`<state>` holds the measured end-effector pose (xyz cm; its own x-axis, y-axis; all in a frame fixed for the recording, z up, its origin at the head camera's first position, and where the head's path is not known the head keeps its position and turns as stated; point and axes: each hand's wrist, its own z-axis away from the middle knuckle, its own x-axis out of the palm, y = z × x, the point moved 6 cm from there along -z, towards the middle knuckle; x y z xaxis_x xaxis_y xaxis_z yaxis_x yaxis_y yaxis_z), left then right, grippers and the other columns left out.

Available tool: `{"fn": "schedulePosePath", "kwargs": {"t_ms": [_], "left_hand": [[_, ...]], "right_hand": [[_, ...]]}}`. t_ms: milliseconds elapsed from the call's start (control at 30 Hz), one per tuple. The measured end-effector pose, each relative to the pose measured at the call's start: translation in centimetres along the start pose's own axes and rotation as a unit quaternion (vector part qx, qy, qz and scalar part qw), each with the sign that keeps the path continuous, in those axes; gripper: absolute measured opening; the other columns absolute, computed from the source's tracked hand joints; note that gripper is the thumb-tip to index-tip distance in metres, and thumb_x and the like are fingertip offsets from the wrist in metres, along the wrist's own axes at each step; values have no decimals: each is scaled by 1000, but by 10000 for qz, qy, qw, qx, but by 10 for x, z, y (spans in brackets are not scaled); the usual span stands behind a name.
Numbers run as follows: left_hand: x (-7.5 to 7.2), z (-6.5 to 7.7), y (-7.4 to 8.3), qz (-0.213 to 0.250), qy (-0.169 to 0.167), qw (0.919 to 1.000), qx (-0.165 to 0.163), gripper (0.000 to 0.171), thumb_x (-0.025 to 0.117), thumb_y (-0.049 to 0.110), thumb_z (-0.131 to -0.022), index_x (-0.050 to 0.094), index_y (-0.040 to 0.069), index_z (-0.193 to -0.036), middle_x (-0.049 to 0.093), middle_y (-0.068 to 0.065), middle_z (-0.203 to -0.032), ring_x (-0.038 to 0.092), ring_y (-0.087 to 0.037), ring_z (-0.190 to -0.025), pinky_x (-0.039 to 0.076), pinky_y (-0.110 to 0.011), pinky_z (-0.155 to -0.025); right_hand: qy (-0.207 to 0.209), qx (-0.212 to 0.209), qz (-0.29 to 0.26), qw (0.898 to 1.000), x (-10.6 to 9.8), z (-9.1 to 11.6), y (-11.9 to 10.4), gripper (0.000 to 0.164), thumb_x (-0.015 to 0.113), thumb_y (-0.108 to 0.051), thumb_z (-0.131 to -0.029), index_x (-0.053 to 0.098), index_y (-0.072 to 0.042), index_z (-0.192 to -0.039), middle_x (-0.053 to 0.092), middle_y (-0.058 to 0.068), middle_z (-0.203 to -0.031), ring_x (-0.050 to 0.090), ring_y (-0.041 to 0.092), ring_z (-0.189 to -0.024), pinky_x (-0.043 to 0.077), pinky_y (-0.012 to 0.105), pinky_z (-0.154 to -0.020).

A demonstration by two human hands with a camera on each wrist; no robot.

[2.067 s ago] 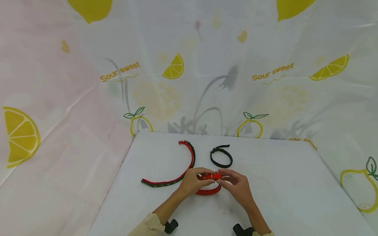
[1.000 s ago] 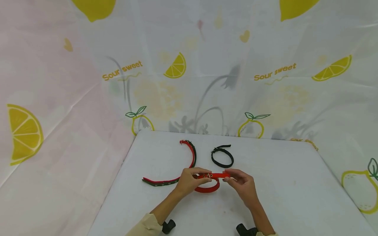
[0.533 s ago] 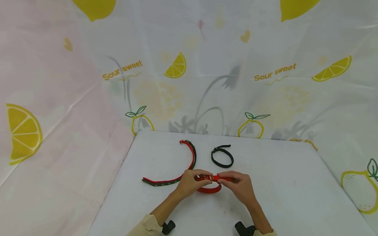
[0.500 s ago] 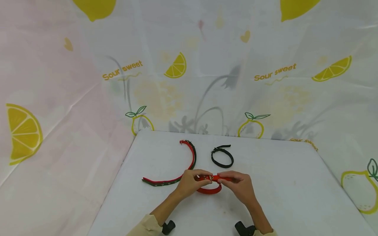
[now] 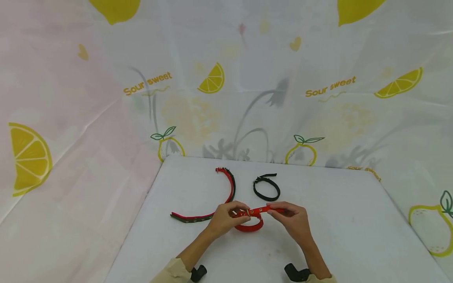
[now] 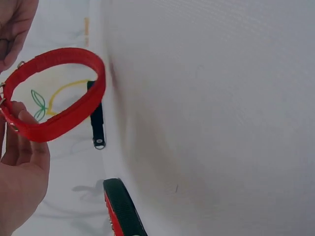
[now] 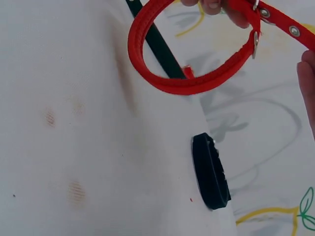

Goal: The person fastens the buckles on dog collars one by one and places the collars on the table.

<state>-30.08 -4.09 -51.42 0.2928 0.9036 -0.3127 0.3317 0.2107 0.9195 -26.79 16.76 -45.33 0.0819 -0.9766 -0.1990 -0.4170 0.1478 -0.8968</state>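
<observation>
I see the left hand (image 5: 223, 217) pinching a looped red fabric strap with metal eyelets (image 5: 248, 228) near its buckle, the right hand (image 5: 294, 221) pinching its free end, above the white worktop (image 5: 339, 224). Closer to the far edge, I see a looped black strap (image 5: 270, 199).

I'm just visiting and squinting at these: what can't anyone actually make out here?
- Head view: the tip of the red collar, hidden by the right hand.
- Right wrist view: that same loose end, cut off by the right edge.
- Head view: a short stretch of the red-and-green strap, behind the left hand.
- Head view: the fastening of the black collar, too small.
</observation>
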Motion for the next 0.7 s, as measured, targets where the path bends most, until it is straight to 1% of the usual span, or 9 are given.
{"fn": "schedulePosePath", "kwargs": {"t_ms": [67,133,200,300,367,467,567,700], "left_hand": [[3,-1,0,-82,-31,9999,-66,28,80,35,-81,69,22,-104,66,10,-95,60,-12,-80,53,-27,-65],[6,-3,1,-187,-39,9998,-44,31,80,37,-81,68,21,-104,65,10,-94,59,-11,-77,52,-26,-62],[9,-5,3,-377,15,9993,66,30,79,37,-82,70,20,-104,64,10,-93,56,-9,-76,51,-24,-61],[10,-7,5,-538,96,9982,253,25,78,35,-83,74,20,-102,63,11,-91,55,-9,-76,51,-24,-62],[9,-7,6,-611,138,9975,324,22,79,35,-83,75,21,-99,63,12,-89,55,-9,-77,51,-24,-63],[7,-6,5,-601,152,9974,365,21,79,35,-82,76,21,-99,63,11,-88,56,-9,-79,52,-24,-63],[4,-5,3,-632,152,9973,352,21,79,34,-83,76,21,-100,64,11,-88,56,-10,-80,52,-25,-64],[3,-4,2,-678,112,9974,223,19,78,30,-84,74,22,-100,63,12,-89,56,-10,-78,52,-25,-64]], "right_hand": [[-29,52,-100,9999,2,0,3,20,75,4,-81,71,7,-100,70,21,-103,69,17,-87,57,30,-74],[-56,98,-182,9998,4,1,5,20,75,5,-81,70,8,-100,70,22,-103,69,17,-88,57,31,-75],[-73,145,-236,9996,6,1,6,20,75,4,-81,70,8,-100,69,22,-103,70,17,-89,57,32,-76],[-71,161,-285,9994,7,1,5,20,75,3,-81,70,9,-100,69,22,-104,70,17,-89,56,33,-76],[-40,158,-222,9996,6,1,5,20,76,2,-81,71,8,-100,70,21,-103,70,18,-87,57,33,-76],[74,215,-106,9997,3,2,6,19,77,1,-81,72,5,-98,71,19,-101,70,18,-84,57,31,-73],[150,346,-45,9993,-1,4,7,18,77,-1,-80,73,4,-97,72,17,-100,70,18,-82,57,30,-72],[-43,476,59,9988,0,4,11,20,76,-1,-82,72,3,-101,71,16,-101,68,19,-84,57,29,-73]]}}
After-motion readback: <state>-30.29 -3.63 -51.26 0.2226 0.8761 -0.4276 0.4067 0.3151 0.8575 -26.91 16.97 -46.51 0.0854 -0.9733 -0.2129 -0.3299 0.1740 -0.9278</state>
